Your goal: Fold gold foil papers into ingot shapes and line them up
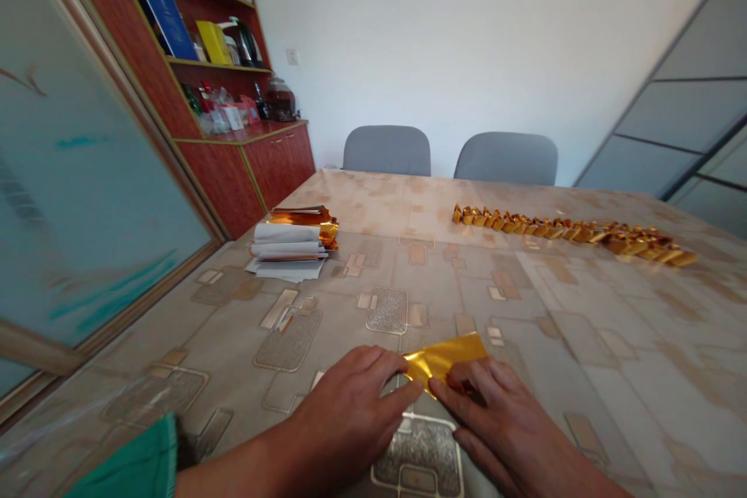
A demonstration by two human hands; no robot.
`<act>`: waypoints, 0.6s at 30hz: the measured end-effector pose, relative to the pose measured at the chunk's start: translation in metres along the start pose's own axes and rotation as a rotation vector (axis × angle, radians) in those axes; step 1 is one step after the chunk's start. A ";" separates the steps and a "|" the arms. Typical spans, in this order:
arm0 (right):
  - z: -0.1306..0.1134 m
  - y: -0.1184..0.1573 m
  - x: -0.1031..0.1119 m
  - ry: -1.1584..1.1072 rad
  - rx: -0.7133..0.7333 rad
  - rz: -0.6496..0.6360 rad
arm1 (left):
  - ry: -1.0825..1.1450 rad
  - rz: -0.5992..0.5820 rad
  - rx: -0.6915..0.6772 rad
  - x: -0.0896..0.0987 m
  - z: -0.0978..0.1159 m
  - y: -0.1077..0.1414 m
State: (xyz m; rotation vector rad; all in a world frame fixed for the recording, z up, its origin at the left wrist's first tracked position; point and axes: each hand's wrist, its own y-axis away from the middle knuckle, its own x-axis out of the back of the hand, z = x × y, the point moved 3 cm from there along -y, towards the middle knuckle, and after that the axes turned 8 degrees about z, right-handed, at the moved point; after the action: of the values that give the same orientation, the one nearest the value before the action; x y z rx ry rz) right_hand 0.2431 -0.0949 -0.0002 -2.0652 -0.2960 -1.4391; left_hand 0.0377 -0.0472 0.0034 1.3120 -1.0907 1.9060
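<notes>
Your sheet of gold paper (447, 355) lies between your hands at the near middle of the table (373, 206). Your left hand (353, 405) seems to pinch its left end between thumb and forefinger; your right hand (505, 408) has its fingers bent onto the near right part, one fingertip against the near edge, though you cannot tell what its thumb grips underneath.

To fold well, keep the left end steady, line up the edges before pressing, then run a fingertip firmly along the crease; thin, shiny paper probably slips and wrinkles easily.

At far left, the red cabinet (215, 173) holds a kettle (248, 43) on its middle shelf. On its counter stands a glass jar (281, 99) with something dark inside; whether that is liquid is too small to tell.
</notes>
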 end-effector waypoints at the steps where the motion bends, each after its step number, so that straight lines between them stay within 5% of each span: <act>1: 0.001 0.000 0.001 -0.003 -0.002 -0.007 | -0.005 0.024 0.011 0.001 -0.005 0.002; 7: 0.004 0.002 -0.001 -0.063 -0.052 -0.049 | -0.139 0.140 0.024 0.016 -0.026 0.012; 11: 0.002 -0.004 0.000 -0.140 -0.085 -0.086 | -0.145 0.255 -0.060 0.020 -0.008 0.005; 18: 0.020 -0.002 0.014 -0.130 -0.032 -0.129 | -0.055 0.126 -0.167 -0.008 0.014 -0.008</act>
State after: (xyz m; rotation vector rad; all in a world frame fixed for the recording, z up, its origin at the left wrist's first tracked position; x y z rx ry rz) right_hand 0.2633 -0.0834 0.0085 -2.2056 -0.4693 -1.3939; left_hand 0.0539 -0.0557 0.0008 1.2345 -1.3582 1.8325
